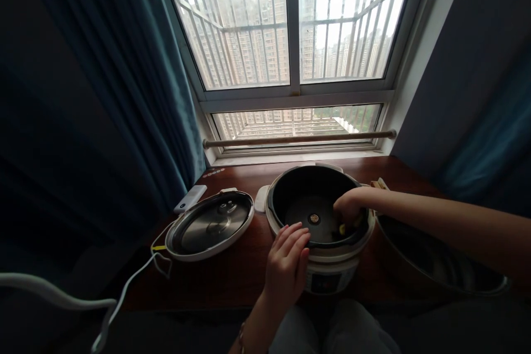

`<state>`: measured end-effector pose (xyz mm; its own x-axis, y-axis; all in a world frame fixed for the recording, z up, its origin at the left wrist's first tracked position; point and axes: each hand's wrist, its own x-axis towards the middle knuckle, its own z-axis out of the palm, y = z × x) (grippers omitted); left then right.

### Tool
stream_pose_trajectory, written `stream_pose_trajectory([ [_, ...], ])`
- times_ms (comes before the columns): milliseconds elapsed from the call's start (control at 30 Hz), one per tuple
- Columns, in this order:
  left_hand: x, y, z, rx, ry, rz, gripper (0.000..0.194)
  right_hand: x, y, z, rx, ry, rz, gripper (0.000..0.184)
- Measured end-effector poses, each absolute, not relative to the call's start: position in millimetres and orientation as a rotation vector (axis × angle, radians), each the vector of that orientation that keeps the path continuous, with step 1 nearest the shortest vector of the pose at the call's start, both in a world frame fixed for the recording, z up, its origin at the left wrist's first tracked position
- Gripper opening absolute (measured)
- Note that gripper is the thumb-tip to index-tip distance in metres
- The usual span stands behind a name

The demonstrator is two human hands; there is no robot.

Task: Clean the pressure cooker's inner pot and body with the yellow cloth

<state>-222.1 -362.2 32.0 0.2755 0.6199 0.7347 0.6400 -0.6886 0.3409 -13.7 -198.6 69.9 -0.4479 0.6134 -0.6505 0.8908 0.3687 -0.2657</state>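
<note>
An electric cooker (332,282) with a white body and a dark inner pot (298,191) stands uncovered in front of me. My left hand (284,265) rests on the near-left rim, its fingers stretched out and close together. Down inside the pot, at the right wall, is my right hand (350,204), its fingers curled around a small yellow sponge-like thing (342,229). Most of that thing is hidden by the hand and shadow. A round brown-gold spot (314,218) shows on the pot's floor.
Left of the cooker lies a round lid (207,227), shiny inside up. A white remote-like device (191,199) and a white cable (133,282) are near it. Right of the cooker, a large dark bowl (440,260) sits under my forearm. The wooden table (244,265) meets the window.
</note>
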Motion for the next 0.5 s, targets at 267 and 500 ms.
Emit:
stream_pose_trajectory([
  [267,-224.5,-360.6,29.5,-2.512,-1.213,-1.440,0.035,-34.5,-145.9,68.2,1.103,2.914,-0.331,0.018],
  [500,-224.9,-359.1,25.9,-2.495,-1.193,-1.446,0.037,-57.2,-138.7,47.2,0.626,3.176,0.039,0.026],
])
